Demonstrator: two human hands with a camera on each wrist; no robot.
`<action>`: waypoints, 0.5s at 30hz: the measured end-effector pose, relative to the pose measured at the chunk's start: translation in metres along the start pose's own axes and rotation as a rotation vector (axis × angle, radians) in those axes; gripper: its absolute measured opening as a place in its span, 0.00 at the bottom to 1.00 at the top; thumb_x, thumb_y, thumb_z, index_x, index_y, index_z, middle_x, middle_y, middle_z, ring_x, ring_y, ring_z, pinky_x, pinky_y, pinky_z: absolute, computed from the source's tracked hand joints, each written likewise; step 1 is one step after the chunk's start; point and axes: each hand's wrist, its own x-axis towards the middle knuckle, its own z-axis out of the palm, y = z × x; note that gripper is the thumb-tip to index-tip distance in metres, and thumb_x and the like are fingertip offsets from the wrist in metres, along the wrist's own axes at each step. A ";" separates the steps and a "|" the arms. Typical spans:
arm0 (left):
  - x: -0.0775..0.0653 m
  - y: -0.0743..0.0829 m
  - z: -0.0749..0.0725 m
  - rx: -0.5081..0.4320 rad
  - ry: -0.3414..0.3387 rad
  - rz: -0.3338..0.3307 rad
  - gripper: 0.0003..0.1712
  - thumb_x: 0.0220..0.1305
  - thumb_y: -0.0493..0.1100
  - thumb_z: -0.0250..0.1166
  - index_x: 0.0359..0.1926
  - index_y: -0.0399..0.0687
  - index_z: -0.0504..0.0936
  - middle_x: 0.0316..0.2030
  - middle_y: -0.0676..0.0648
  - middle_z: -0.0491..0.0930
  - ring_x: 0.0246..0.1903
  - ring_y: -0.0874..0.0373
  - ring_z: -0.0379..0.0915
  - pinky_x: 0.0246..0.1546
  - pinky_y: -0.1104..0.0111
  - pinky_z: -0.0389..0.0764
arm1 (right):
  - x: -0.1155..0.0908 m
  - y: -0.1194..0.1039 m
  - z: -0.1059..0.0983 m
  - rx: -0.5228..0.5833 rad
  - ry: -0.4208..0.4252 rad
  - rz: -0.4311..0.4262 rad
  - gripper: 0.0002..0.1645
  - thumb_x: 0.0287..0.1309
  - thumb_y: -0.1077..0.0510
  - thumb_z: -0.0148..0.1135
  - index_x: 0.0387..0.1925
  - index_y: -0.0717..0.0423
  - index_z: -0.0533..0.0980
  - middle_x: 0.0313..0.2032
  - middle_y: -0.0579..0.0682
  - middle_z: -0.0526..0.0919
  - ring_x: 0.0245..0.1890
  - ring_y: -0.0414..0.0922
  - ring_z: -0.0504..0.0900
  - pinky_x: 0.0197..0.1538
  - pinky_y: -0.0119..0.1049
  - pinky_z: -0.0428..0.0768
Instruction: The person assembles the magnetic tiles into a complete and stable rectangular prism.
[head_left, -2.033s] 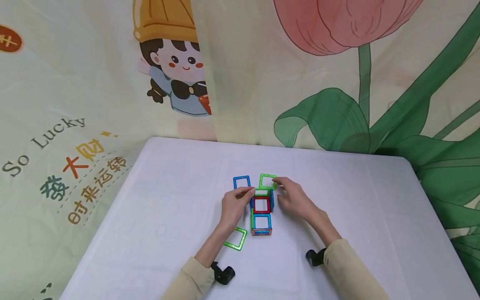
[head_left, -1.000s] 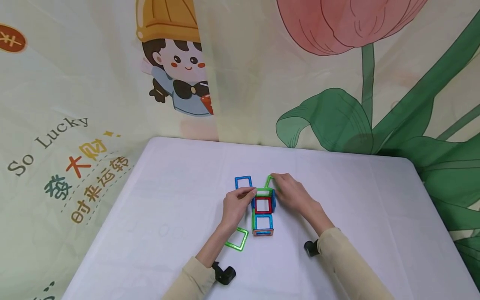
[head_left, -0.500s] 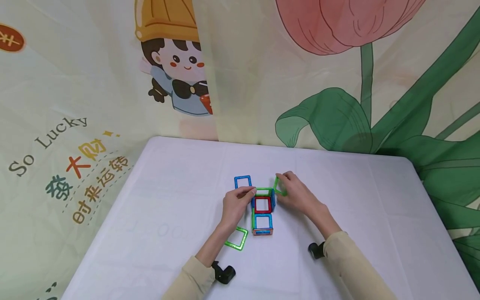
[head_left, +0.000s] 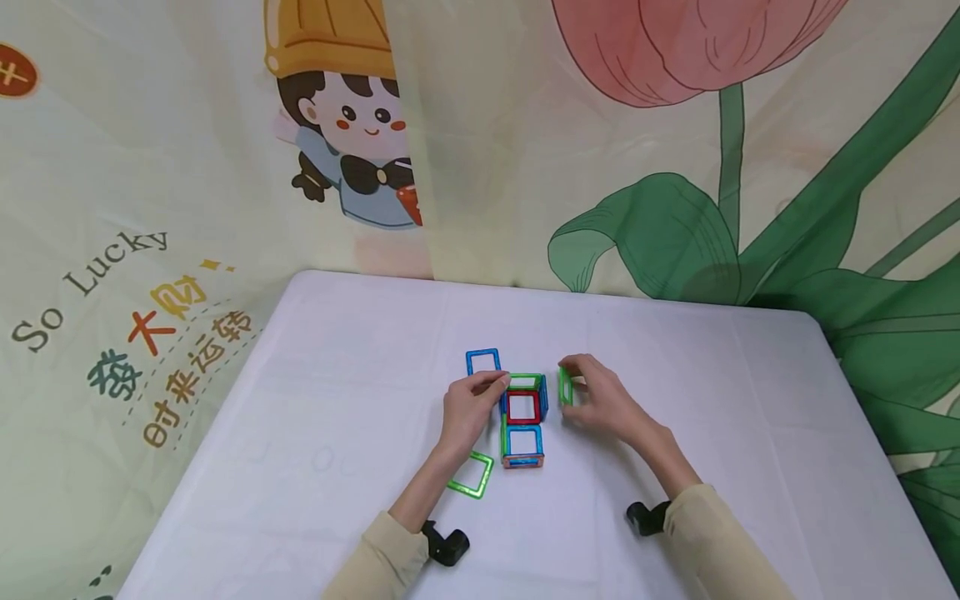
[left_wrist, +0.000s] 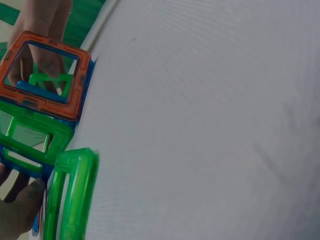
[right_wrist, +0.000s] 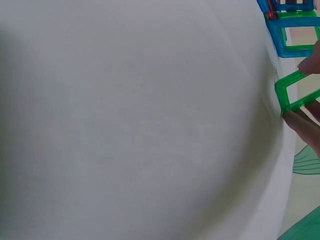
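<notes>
Head view: showing the green frame (right_wrist: 283, 96) standing on edge just right of the joined frames (head_left: 523, 422), apart from them; not revealing whether touching the white counter (head_left: 375, 375).
Right grip (head_left: 611, 400): pinching the green frame by two opposite bars, between thumb and fingers, leaving the hollow middle uncovered.
Left grip (head_left: 468, 408): pinching, as far as showing, the joined frames at the upper left edge of the far end.
Green frame weight: probably being light, with so much open middle, and calling for fingertip force only.
Green bars: looking stiff, like hard translucent plastic; likely resisting bending, yet perhaps cracking under a hard drop.
Glossy finish: appearing smooth, so possibly slipping or twisting in a loose pinch.
Best hold: pinching opposite bars near mid-length, leaving another edge bare.
Joined frames: seeming firm bar by bar but meeting only along edges, so perhaps folding or parting under a sideways push; needing support close to a corner.
Blue frame (head_left: 483, 352): lying just beyond the left grip, partly hidden.
Second green frame (head_left: 487, 477): apparently lying flat beside the left wrist; probably lifting most easily by an outer bar.
</notes>
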 end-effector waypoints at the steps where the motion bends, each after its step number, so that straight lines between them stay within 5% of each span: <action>1: 0.000 0.000 0.000 0.001 0.000 0.001 0.16 0.71 0.51 0.67 0.53 0.50 0.89 0.51 0.47 0.87 0.50 0.54 0.81 0.52 0.62 0.84 | -0.003 0.000 0.001 0.018 -0.003 0.006 0.40 0.53 0.66 0.73 0.66 0.61 0.67 0.62 0.59 0.77 0.63 0.56 0.77 0.64 0.50 0.80; 15: 0.000 0.000 0.000 0.011 -0.001 -0.005 0.16 0.71 0.51 0.67 0.54 0.50 0.88 0.52 0.47 0.87 0.53 0.52 0.81 0.55 0.59 0.84 | -0.042 -0.009 0.017 0.153 -0.012 0.030 0.41 0.53 0.69 0.72 0.67 0.58 0.67 0.65 0.58 0.75 0.64 0.57 0.78 0.61 0.47 0.81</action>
